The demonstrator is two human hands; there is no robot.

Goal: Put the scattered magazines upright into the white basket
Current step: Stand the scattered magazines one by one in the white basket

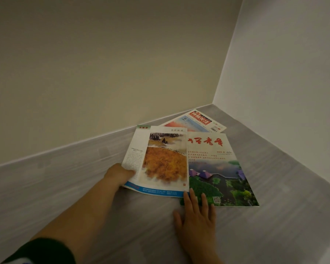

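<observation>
Fingers of the left hand [120,175] vanish under the painting-cover magazine [160,161], so only the knuckles and thumb side show, and how they curl beneath it cannot be told. That same magazine covers the left edge of the lake-cover magazine [217,168], swallowing the start of its red title. Behind the painting-cover magazine, the red-banner magazine [196,121] shows only its far part; the near end lies buried under the other two. Its small print is unreadable, as is the text column on the painting cover. The right hand's [196,220] wrist runs off the bottom edge, and the dark sleeve [44,251] is clipped there too.
</observation>
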